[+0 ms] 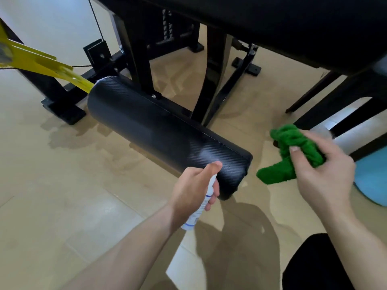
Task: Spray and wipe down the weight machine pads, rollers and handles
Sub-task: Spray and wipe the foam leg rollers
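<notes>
A long black roller pad (146, 124) with a carbon-weave cover lies low across the middle, running from upper left to lower right. My left hand (193, 189) grips a small white spray bottle (199, 214) with blue bands, its top aimed at the roller's near end, one finger on the nozzle. A faint mist patch (204, 153) shows on the roller just above that finger. My right hand (322, 174) holds a bunched green cloth (293, 151) to the right of the roller's near end, not touching it. The black seat pad (272, 24) fills the upper right.
A yellow lever arm (41, 61) joins the roller's far end at the left. Black frame legs (211, 80) and feet stand behind the roller on the tan floor (62, 185). A light blue object (372, 176) sits at the right edge, near dark frame bars (335, 105).
</notes>
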The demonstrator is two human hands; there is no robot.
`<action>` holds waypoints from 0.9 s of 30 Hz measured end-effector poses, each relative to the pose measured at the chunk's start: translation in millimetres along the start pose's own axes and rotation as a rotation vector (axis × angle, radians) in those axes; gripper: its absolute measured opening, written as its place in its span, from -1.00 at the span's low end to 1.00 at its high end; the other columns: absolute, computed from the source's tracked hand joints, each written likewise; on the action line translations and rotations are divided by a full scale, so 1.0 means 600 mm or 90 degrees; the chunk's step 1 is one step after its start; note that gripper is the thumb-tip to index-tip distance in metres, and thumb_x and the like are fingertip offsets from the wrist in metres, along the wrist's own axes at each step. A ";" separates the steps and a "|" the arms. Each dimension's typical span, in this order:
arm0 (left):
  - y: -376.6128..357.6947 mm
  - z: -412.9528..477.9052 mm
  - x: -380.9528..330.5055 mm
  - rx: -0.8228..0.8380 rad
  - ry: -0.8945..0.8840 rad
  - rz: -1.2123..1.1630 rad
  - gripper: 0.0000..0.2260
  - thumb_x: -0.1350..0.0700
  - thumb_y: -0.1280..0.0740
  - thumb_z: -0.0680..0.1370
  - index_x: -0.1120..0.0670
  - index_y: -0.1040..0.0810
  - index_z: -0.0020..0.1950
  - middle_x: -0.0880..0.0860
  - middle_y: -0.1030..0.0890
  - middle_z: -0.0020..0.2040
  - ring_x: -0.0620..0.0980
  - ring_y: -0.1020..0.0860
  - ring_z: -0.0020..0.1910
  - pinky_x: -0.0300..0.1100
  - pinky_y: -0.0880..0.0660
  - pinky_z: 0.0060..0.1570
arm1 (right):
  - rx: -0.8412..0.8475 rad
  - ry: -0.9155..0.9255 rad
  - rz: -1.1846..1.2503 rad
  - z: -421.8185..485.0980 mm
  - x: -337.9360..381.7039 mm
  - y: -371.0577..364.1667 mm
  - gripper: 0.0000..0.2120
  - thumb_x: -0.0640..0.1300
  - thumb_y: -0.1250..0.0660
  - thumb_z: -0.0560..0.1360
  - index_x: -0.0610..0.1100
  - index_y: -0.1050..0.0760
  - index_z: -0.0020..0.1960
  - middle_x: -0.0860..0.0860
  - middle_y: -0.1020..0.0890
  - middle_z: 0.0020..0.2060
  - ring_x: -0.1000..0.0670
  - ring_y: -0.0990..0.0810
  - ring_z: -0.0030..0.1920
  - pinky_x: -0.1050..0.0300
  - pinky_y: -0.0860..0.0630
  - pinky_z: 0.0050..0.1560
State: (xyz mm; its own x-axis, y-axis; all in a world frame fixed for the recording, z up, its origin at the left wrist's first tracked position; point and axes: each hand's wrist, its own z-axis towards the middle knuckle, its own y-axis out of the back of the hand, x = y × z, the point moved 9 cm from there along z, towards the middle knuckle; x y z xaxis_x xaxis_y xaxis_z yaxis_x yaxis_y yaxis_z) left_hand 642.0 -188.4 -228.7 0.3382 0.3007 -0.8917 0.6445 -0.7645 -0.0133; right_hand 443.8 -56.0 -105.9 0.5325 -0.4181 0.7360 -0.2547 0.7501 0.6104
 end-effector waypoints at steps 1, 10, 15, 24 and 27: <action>-0.001 0.002 0.001 -0.008 0.004 0.007 -0.46 -0.24 -0.21 0.51 0.19 -0.47 -0.41 0.15 -0.44 -0.51 0.06 -0.37 -0.50 -0.07 -0.39 -0.26 | 0.020 -0.002 0.002 -0.006 0.001 -0.010 -0.70 -0.17 -0.38 0.54 -0.01 -0.61 0.26 0.08 -0.63 0.16 0.10 -0.56 0.17 -0.07 -0.52 0.29; 0.071 -0.004 -0.008 -0.131 -0.075 -0.054 -0.35 -0.29 -0.26 0.56 0.26 -0.50 -0.43 0.23 -0.47 -0.48 0.10 -0.40 -0.50 -0.12 -0.39 -0.40 | 0.247 0.320 -0.242 -0.075 0.074 -0.237 -0.51 0.06 -0.13 0.66 -0.20 -0.45 0.46 -0.15 -0.48 0.43 -0.18 -0.45 0.42 -0.11 -0.34 0.47; 0.121 -0.018 -0.020 -0.195 -0.114 -0.052 -0.30 -0.19 -0.21 0.70 0.40 -0.50 -0.33 0.25 -0.47 -0.46 0.09 -0.44 -0.47 -0.12 -0.48 -0.34 | 0.357 0.331 -0.345 -0.017 0.162 -0.379 -0.40 0.16 -0.08 0.66 -0.15 -0.22 0.58 -0.14 -0.39 0.48 -0.20 -0.38 0.42 -0.07 -0.32 0.40; 0.167 -0.014 -0.004 -0.235 -0.062 -0.038 -0.37 -0.17 -0.20 0.70 0.27 -0.49 -0.38 0.19 -0.49 -0.41 0.06 -0.44 -0.45 -0.24 -0.44 -0.43 | 0.324 0.406 -0.571 -0.089 0.030 -0.220 -0.29 0.25 -0.01 0.62 -0.30 -0.38 0.48 -0.25 -0.44 0.43 -0.24 -0.43 0.40 -0.14 -0.34 0.46; 0.191 -0.018 0.005 -0.245 -0.050 -0.043 -0.35 -0.16 -0.21 0.70 0.37 -0.47 -0.34 0.19 -0.45 -0.43 0.07 -0.42 -0.44 -0.25 -0.44 -0.44 | 0.295 0.412 -0.594 -0.072 0.093 -0.302 -0.31 0.19 0.04 0.63 -0.33 -0.38 0.47 -0.30 -0.49 0.37 -0.33 -0.51 0.28 -0.21 -0.42 0.37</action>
State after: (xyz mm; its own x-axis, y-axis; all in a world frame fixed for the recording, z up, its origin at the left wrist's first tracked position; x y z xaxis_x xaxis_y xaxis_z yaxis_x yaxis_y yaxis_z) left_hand 724.1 -269.1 -227.9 0.2431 0.2867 -0.9266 0.8781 -0.4710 0.0846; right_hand 554.5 -193.2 -188.4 0.9336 -0.2670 -0.2389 0.2454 -0.0093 0.9694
